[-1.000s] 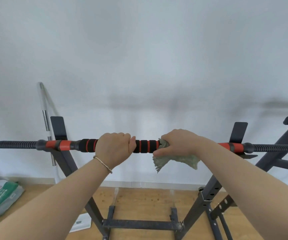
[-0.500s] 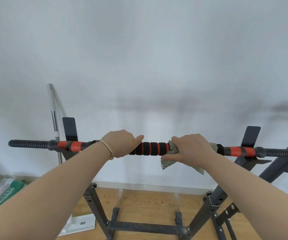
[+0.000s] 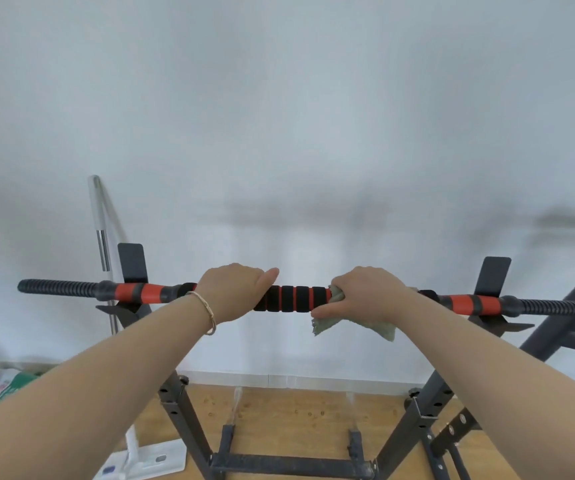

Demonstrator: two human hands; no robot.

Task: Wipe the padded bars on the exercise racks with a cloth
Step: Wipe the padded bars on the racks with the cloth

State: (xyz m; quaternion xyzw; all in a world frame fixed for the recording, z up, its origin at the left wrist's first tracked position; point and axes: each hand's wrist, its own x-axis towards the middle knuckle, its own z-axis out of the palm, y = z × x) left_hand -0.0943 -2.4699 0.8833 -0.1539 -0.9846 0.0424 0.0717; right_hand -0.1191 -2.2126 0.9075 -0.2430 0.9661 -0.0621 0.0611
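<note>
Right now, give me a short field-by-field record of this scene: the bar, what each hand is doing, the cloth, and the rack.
bar: padded bar, black foam with red bands, horizontal across the rack
left hand: left hand gripping the bar bare, bracelet on wrist
right hand: right hand pressing the cloth around the bar
cloth: green cloth, corners hanging below the bar
rack: black steel rack on wood floor
wall: plain white behind

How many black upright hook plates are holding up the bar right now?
2. One hook plate stands at the left end of the padded bar, beside the leaning pole. The other hook plate stands at the right end.
</note>
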